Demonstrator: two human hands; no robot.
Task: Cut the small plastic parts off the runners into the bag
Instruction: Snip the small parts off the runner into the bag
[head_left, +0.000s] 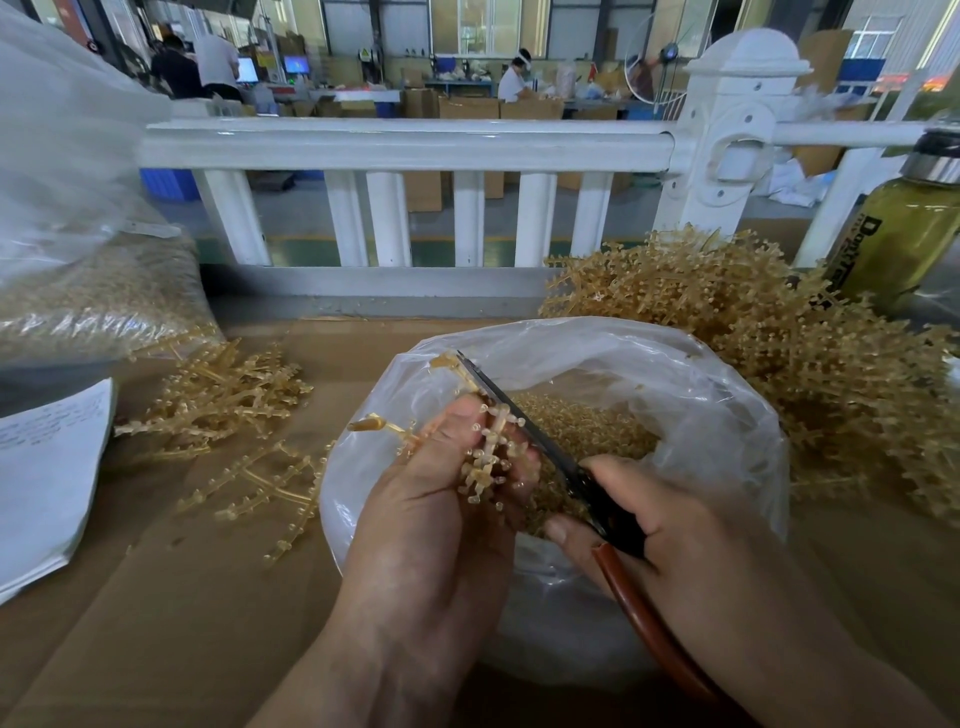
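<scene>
Scissors (524, 421) angle up and away over the mouth of a clear plastic bag (727, 441), their dark blade lying right against a runner (488, 452) studded with small amber parts. Whether the blades are parted or closed cannot be told from this angle. The right hand (675, 535) clasps the scissors, fingers curled round the black grip, and a red-brown handle (639, 613) runs out under the palm toward the wrist. The left hand (441, 499) grasps the runner, thumb and fingers wrapped round its lower part, so that it stands tilted above the near-left edge of the bag's opening. One bare stem of the runner pokes out to the left past the thumb.

Inside the bag lies a heap of cut parts (587, 431), just behind the blade. The bag sits on a brown cardboard-covered table (208, 597).

A big pile of runners (779, 332) rises just beside the bag, to the right and behind it. A smaller scatter of runners (223, 395) lies to the left, one of them (270, 483) near the bag's left wall. Farther left stand a large filled plastic sack (78, 291) and a stack of paper sheets (41, 467). A bottle (904, 234) of yellowish liquid stands at the far right, behind the big pile. A white railing (405, 145) runs along the back of the table.
</scene>
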